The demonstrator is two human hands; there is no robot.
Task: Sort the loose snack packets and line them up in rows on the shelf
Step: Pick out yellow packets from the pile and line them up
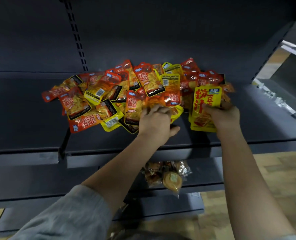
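Grey sleeve point(60, 215) on my left arm sits closest below me, and from it the forearm runs up to the heap of snack packets point(119, 94), a jumble of red and yellow pouches lying mid-shelf, overlapping at every angle with no row begun. I judge I am at the sorting step, picking out one kind before lining anything up. My right hand point(225, 116) grips a small stack of yellow packets point(205, 108), held upright at the heap's right edge, thumb pressed across the printed front and the other fingers hidden behind; how many pouches it holds I cannot tell. My left hand point(156, 122) reaches into the near edge of the heap, its fingers bent down onto a red packet point(135, 108); whether they pinch it or only press on it I cannot tell, as the fingertips are blurred and partly buried. Next, I think, another yellow pouch must be freed from under the red ones and added to the stack. The dark shelf point(22, 118) lies bare to the left of the heap. On the lower shelf point(91, 181) sit clear-wrapped pastries point(169, 177).
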